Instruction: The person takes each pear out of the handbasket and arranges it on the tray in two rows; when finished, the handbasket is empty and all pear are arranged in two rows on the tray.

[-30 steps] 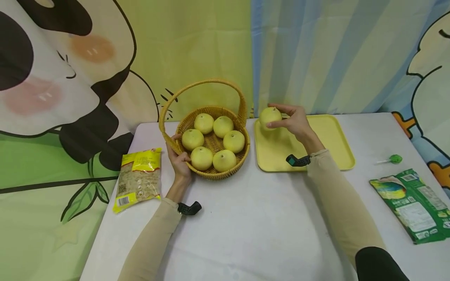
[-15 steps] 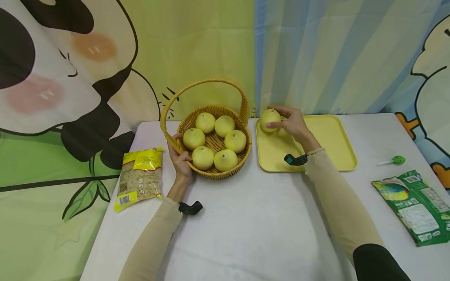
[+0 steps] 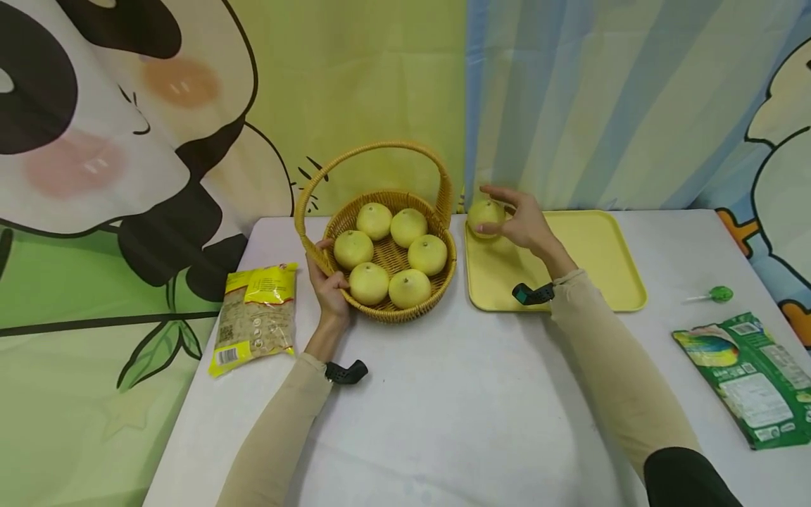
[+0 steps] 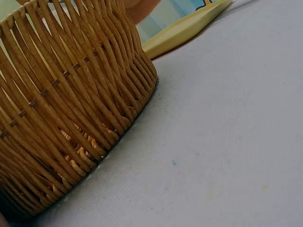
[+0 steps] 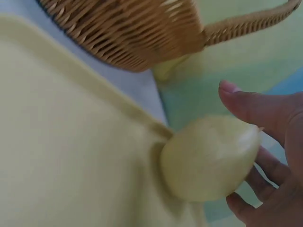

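Note:
My left hand (image 3: 331, 292) grips the left side of a wicker basket (image 3: 400, 316) with a tall arched handle. Several round, pale yellow-green fruits (image 3: 369, 283) lie inside it, ringed around its woven floor. Just right of the basket, one more such fruit (image 5: 208, 158) sits at the far left corner of a yellow tray (image 3: 576, 260). My right hand (image 3: 529, 224) is spread around this fruit; in the right wrist view the thumb stands off it and the fingers are extended along its other side. The left wrist view shows mostly the basket wall (image 4: 90, 80).
A yellow-topped bag of tan dry food (image 3: 253, 317) lies left of the basket. Past the tray's right end are a green lollipop (image 3: 720, 294) and a green printed packet (image 3: 750, 384). White cloth (image 3: 456, 408) covers the table, and a cartoon curtain (image 3: 374, 77) hangs along its back edge.
My right hand has lowered the fruit to the tray's corner, and its thumb and fingers have spread away from it. The left hand keeps its hold on the basket. The head view has shifted slightly.

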`<state>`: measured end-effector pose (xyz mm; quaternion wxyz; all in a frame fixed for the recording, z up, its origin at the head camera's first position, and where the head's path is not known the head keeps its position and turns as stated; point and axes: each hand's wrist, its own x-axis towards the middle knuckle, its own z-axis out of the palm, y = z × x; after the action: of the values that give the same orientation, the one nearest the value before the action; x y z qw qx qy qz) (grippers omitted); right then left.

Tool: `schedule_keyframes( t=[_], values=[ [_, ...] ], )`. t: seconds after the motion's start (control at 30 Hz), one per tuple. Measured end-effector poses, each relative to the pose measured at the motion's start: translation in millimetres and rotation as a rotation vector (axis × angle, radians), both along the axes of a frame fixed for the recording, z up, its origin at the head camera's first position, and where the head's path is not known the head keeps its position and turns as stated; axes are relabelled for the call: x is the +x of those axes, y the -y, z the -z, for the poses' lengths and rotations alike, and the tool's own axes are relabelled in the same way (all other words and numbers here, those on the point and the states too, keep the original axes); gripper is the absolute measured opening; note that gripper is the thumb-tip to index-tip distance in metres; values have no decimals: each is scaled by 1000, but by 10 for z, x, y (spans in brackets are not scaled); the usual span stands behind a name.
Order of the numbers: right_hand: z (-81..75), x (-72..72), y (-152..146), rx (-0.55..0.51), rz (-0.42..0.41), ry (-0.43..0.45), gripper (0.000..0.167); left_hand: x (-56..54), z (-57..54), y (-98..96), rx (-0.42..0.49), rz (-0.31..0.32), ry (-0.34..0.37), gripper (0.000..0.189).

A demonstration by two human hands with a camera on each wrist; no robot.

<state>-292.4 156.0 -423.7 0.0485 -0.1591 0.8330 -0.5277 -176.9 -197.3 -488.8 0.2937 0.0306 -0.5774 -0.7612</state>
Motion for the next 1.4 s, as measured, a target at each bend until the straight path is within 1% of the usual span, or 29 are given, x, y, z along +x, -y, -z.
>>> schedule_keyframes(
  t=[0.07,0.17,0.23,0.33,0.43,0.53,0.63,0.8,0.9,0.97,1.07,1.27,1.4],
  values=[
    [-109,50,14,17,7,-45,70,-3,-5,1,-2,1,1,79],
    [-290,139,57,28,4,-115,57,-7,-12,8,-6,3,7,79],
    [-415,219,104,33,-32,-156,49,-10,-15,19,-10,-1,11,79],
    [-568,339,222,43,-141,-216,41,-11,-19,34,-18,-11,13,79],
    [-648,421,400,68,-283,-252,43,-10,-19,52,-10,-15,8,80],
    [-665,462,600,139,-399,-253,50,-6,-20,60,-1,-12,6,80],
    [-669,476,792,274,-483,-244,58,-3,-19,56,10,1,5,79],
    [-671,457,1067,513,-569,-214,63,-7,-7,33,13,17,4,79],
    [-635,423,1172,603,-594,-189,63,0,6,13,0,15,13,79],
    [-613,406,1216,640,-602,-164,65,8,16,3,1,17,17,79],
    [-606,388,1266,665,-608,-137,69,17,17,-5,12,20,8,79],
    [-628,351,1307,730,-634,-91,76,20,-1,-6,1,29,1,80],
    [-631,358,1280,751,-683,-96,73,20,-5,1,-8,23,6,80]
  ],
)
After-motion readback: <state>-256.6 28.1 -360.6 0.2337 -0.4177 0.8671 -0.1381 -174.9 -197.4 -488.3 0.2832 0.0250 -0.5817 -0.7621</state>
